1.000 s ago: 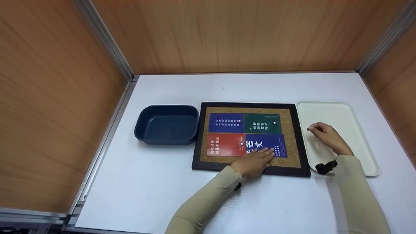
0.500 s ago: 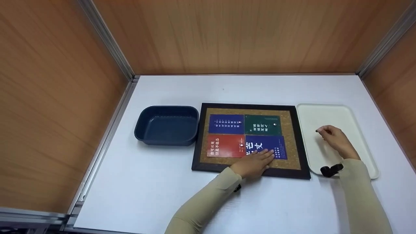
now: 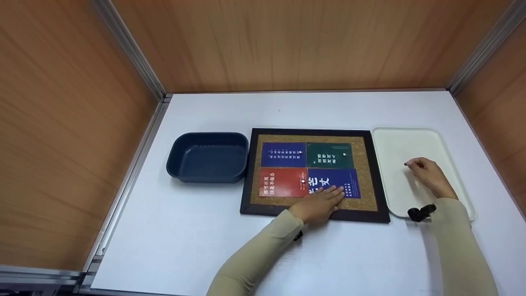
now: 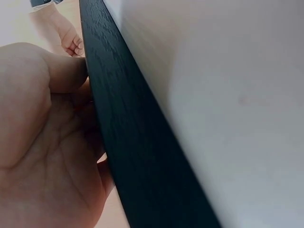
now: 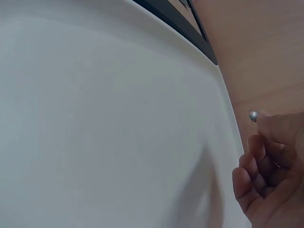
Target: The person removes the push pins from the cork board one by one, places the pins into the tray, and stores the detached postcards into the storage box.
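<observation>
A cork board in a dark frame lies on the table with several cards pinned to it. Over the lower blue card, my left hand rests with its fingers extended, covering part of the card and the board's near edge. Beside that card is a red card; above them are another blue card and a green card. My right hand is raised above the white tray and pinches a small silvery thumbtack between thumb and fingertip.
At the board's left stands a deep navy basin. The white tray sits against the board's right side. Wood panels enclose the white table at the back and both sides.
My right hand has moved rightward from near the board's right edge to farther over the tray, still pinching the thumbtack. The left hand has stayed on the blue card.
</observation>
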